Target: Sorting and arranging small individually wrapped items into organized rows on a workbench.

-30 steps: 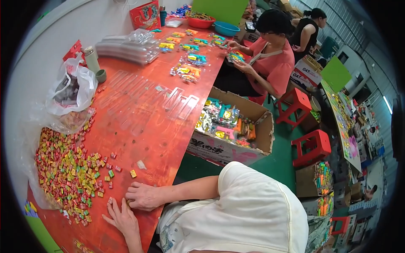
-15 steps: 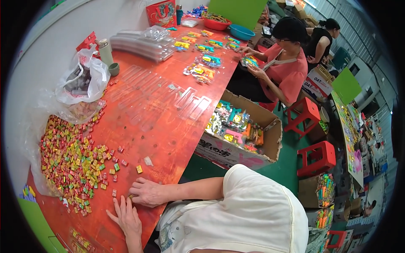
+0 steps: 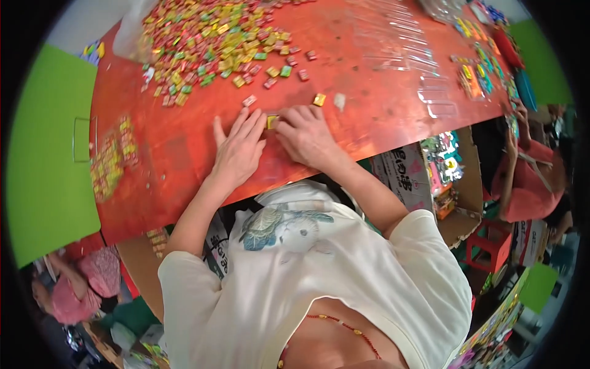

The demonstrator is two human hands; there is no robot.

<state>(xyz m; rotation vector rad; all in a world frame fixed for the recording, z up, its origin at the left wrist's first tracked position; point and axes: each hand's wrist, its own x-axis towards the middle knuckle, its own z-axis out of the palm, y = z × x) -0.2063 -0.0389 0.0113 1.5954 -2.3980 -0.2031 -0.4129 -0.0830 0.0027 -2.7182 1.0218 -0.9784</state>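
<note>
Near the front edge of the red table, my left hand (image 3: pixel 239 147) lies with its fingers stretched out and slightly apart. Just to its right, my right hand (image 3: pixel 308 135) is curled, its fingertips against a small yellow wrapped candy (image 3: pixel 271 122). That candy sits between the two hands, partly covered by the right fingers. Beyond the left fingertips is a pink wrapped candy (image 3: pixel 249 100). Another yellow candy, a loose gold one (image 3: pixel 319 99), lies just past the right knuckles. A large heap of red, yellow and green wrapped candies (image 3: pixel 212 46) spreads over the far side.
Rows of yellow candies (image 3: pixel 110 161) lie at the table's left end beside a green board (image 3: pixel 46 147). Clear plastic trays (image 3: pixel 437 97) and packaged toys (image 3: pixel 472 80) are to the right. An open carton (image 3: pixel 466 184) stands below the edge; a co-worker in pink (image 3: pixel 531 178) sits beyond.
The view has swung left, bringing the table's left end into sight and the toys toward the right rim. The yellow candy between my hands now shows; both hands remain close together.
</note>
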